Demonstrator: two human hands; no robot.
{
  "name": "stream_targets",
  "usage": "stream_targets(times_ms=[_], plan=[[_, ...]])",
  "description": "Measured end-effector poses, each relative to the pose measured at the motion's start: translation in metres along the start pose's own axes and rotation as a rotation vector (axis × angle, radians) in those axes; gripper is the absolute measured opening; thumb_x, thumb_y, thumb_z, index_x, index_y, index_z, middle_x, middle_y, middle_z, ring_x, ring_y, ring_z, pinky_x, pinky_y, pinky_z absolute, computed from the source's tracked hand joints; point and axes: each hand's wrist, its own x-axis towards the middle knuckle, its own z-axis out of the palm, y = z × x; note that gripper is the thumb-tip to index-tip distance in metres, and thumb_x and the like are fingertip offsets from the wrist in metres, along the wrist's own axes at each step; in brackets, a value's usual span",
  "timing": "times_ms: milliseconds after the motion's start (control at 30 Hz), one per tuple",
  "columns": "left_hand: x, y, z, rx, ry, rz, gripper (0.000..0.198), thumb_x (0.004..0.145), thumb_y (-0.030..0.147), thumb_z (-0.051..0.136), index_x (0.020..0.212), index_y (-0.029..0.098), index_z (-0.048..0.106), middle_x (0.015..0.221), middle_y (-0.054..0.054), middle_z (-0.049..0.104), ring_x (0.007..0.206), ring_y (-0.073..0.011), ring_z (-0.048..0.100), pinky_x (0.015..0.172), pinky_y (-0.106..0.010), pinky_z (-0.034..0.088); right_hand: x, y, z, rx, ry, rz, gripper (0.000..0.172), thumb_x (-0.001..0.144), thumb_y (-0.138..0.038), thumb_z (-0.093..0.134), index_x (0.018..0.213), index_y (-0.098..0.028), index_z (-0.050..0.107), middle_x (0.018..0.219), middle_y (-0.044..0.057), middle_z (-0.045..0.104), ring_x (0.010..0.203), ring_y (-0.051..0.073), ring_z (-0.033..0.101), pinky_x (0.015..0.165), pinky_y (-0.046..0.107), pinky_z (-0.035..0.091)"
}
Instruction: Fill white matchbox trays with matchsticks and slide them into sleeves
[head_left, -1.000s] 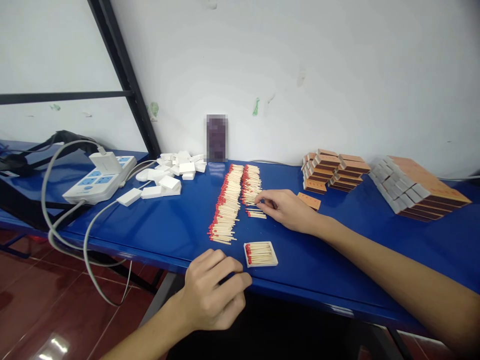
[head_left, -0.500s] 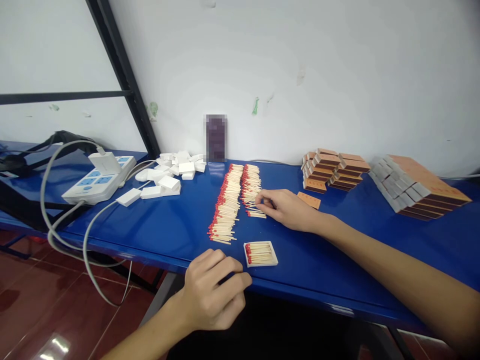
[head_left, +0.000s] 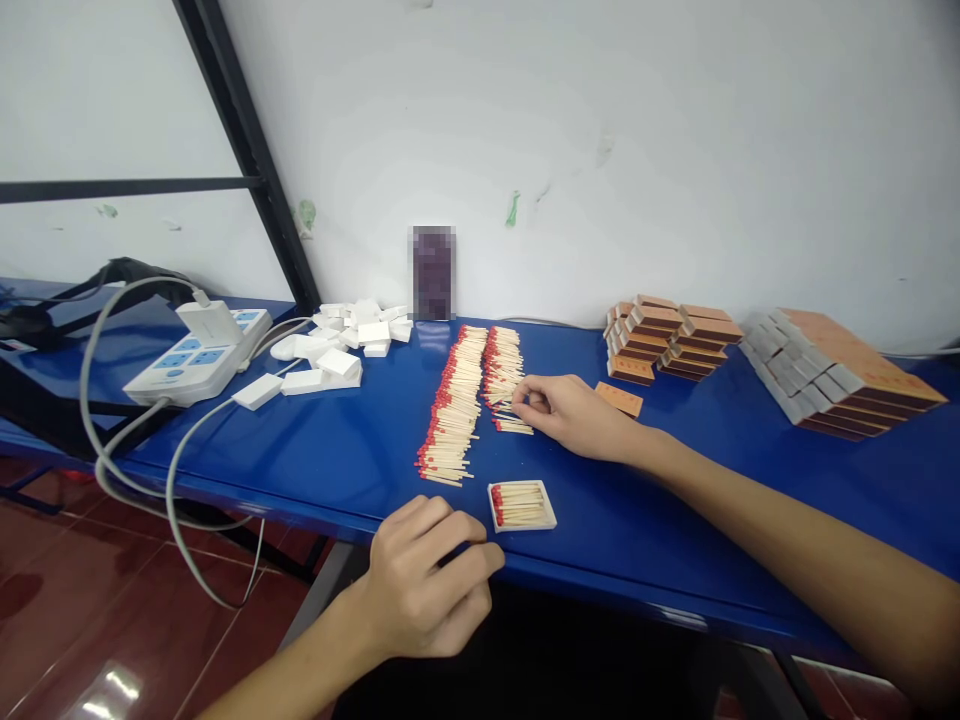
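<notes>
Two long rows of red-tipped matches lie on the blue table. My right hand rests at the right row's near end, fingertips pinched on a few matches. A small white tray filled with matches sits near the front edge. My left hand is curled at the table's front edge, just left of the tray; its fingers are bent and what they hold, if anything, is hidden. One orange matchbox sleeve lies right of my right hand.
Stacks of orange matchboxes and a larger slanted stack stand at the right rear. Empty white trays are heaped at the left rear, beside a white power strip with grey cables. A black frame post rises by the wall.
My right hand's fingers have drawn together on the matches at the row's near end. My left hand has stayed put.
</notes>
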Motion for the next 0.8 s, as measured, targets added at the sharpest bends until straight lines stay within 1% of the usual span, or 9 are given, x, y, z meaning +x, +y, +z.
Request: stream_targets(times_ms=[167,267,400,567,800], plan=[[-0.0008,0.0004,0.0001,-0.005,-0.003,0.0,0.021,0.077,0.003,0.05,0.082,0.016,0.066,0.073,-0.004,0.064,0.06,-0.0149,0.046,0.053,-0.029,0.036,0.0018,-0.0071,0.0028,-0.023,0.027,0.042,0.014,0.088,-0.029,0.052,0.08,-0.022,0.06,0.055,-0.005,0.047,0.053,0.012,0.039,0.055,0.027,0.027],[-0.0008,-0.0003,0.0005,-0.005,0.0,0.003,0.021,0.077,0.004,0.05,0.082,0.016,0.066,0.073,-0.003,0.064,0.06,-0.0149,0.046,0.053,-0.029,0.036,0.0019,-0.0063,0.0036,-0.02,0.037,0.036,0.013,0.088,-0.03,0.052,0.087,-0.022,0.063,0.057,-0.005,0.048,0.054,0.012,0.039,0.056,0.026,0.027],[-0.0002,-0.0013,0.0011,-0.005,-0.007,0.001,0.02,0.078,0.005,0.05,0.082,0.017,0.066,0.072,-0.004,0.063,0.059,-0.0151,0.045,0.053,-0.029,0.035,0.0015,-0.0039,0.0033,-0.015,0.023,0.01,0.018,0.089,-0.031,0.051,0.095,-0.021,0.066,0.056,-0.005,0.046,0.054,0.012,0.038,0.056,0.026,0.027],[-0.0001,-0.0004,0.0003,-0.006,-0.006,0.004,0.02,0.077,0.003,0.051,0.082,0.016,0.066,0.072,-0.004,0.064,0.06,-0.0154,0.044,0.053,-0.029,0.034,0.0016,-0.0051,0.0019,-0.015,0.007,0.012,0.016,0.089,-0.03,0.051,0.089,-0.021,0.065,0.055,-0.006,0.043,0.054,0.012,0.037,0.056,0.026,0.027],[-0.0011,-0.0008,0.0011,-0.013,-0.004,0.006,0.02,0.076,0.003,0.051,0.082,0.016,0.066,0.072,-0.004,0.063,0.06,-0.0154,0.044,0.053,-0.029,0.034,0.0007,-0.0054,-0.0002,-0.012,-0.005,0.017,0.011,0.086,-0.026,0.052,0.08,-0.021,0.06,0.056,-0.006,0.044,0.054,0.012,0.037,0.057,0.026,0.027]])
